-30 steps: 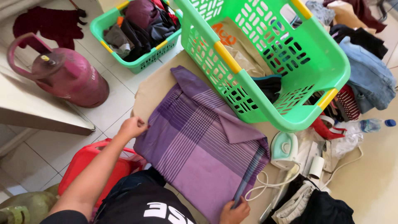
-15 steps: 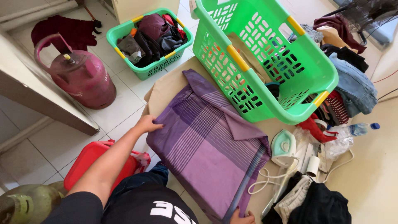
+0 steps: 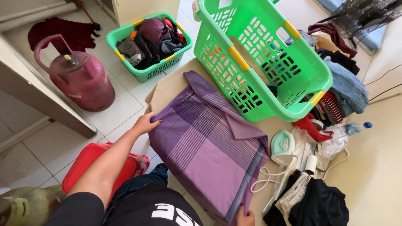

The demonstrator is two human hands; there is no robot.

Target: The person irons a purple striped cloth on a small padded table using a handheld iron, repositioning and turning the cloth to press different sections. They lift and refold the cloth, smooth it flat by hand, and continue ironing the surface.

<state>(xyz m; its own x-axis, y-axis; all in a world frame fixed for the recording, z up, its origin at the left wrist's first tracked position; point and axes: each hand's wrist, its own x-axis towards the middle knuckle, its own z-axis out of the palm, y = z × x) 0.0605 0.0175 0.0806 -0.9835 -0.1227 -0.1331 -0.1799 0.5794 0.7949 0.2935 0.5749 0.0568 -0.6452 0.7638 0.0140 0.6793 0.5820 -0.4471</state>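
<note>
A purple checked shirt [image 3: 205, 142] lies folded flat on a beige padded mat [image 3: 167, 88] on the floor. My left hand [image 3: 145, 124] grips the shirt's left edge. My right hand [image 3: 245, 218] shows only at the bottom edge of the view, pinching the shirt's near right corner. A pale green iron [image 3: 282, 146] with a white cord lies just right of the shirt.
A large green laundry basket [image 3: 268, 62] stands tipped behind the shirt. A smaller green basket [image 3: 148, 44] full of dark clothes sits beyond. A pink gas cylinder [image 3: 81, 77] is at left, a red plastic lid [image 3: 90, 165] beside my arm, and piled clothes [image 3: 335, 92] at right.
The view has shifted and my left hand has slid a little along the shirt's left edge. My right hand has dropped towards the bottom of the view. The shirt stays flat.
</note>
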